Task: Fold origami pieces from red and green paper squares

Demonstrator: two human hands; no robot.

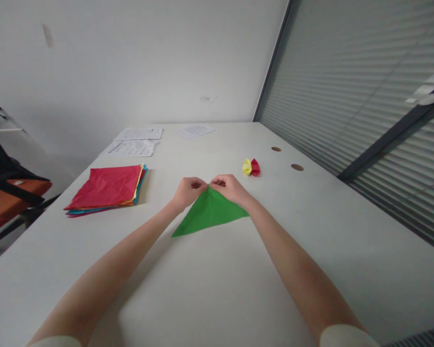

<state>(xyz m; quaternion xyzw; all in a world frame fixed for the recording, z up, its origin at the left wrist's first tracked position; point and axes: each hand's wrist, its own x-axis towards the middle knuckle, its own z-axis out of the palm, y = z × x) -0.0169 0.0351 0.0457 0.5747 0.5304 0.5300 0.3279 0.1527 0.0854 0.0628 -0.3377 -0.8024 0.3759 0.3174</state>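
A green sheet of paper (209, 213), folded into a triangle, lies flat on the white table (217, 279). Its far tip points away from me. My left hand (189, 190) and my right hand (229, 187) meet at that tip, each with fingers curled and pinching the paper's corner. Both forearms stretch out over the table from the near edge.
A stack of coloured paper sheets (107, 189), red on top, lies to the left. Small folded yellow and red paper pieces (250, 167) sit beyond my right hand. Printed white sheets (135, 142) lie at the far end. Two round cable holes (297, 167) are on the right. An orange chair (7, 202) stands at left.
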